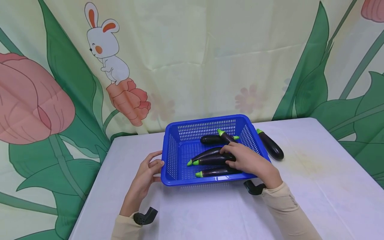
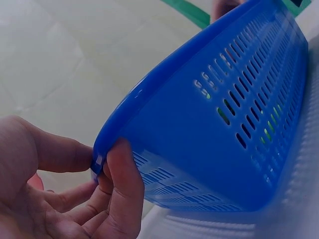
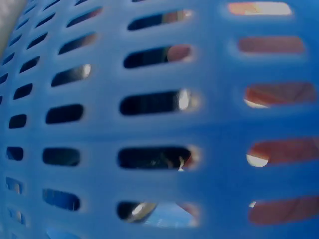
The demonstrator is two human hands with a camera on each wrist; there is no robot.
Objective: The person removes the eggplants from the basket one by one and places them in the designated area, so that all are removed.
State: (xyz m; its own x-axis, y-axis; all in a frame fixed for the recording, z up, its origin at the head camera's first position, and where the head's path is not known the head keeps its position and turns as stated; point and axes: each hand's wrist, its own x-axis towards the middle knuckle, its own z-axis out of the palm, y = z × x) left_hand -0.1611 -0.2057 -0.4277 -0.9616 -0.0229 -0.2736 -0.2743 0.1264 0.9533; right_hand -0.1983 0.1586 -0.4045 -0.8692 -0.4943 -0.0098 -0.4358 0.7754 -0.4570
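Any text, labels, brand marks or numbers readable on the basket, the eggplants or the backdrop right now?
None: no readable text in any view.
The blue basket shows only plain slotted walls, no label or brand.
The eggplants inside it and the one on the table carry no stickers.
The backdrop has only pictures: a rabbit, flowers, leaves.
The right wrist view is too blurred to show any marking.

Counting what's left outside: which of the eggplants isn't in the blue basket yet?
The eggplant lying on the white table, just beyond the blue basket on its right side. All the others lie inside the basket, where the right hand rests on them.
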